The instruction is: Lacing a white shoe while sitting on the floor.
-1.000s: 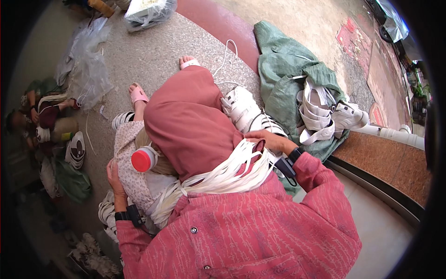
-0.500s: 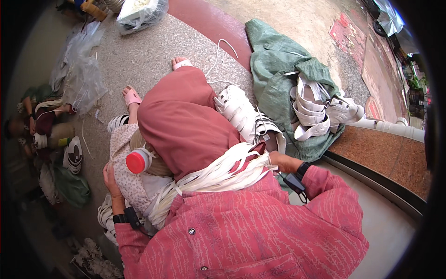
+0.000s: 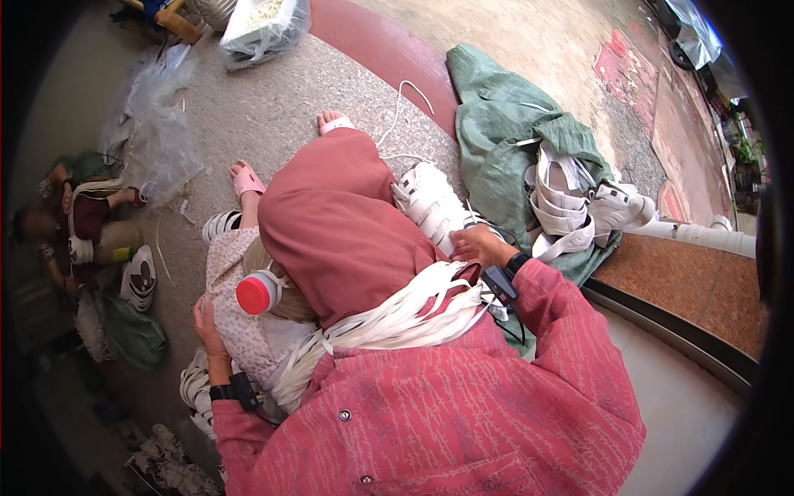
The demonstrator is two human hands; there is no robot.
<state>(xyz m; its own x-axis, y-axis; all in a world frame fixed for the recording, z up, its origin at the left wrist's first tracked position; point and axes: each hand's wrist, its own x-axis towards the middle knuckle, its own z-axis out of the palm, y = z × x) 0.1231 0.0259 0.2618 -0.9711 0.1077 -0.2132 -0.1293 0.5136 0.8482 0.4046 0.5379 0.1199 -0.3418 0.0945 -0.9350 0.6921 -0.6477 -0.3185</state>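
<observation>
Fingers (image 3: 461,238) of right hand (image 3: 483,245) half-curled, beside white strips (image 3: 389,318), grip unclear

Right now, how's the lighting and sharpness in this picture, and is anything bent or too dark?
Head view: black surrounds the fisheye circle, and the far left is murky; head view: pale ground at upper right is brightest; head view: left hand, right hand and white strips look fairly clear; head view: fisheye bending shows toward the rim.
</observation>
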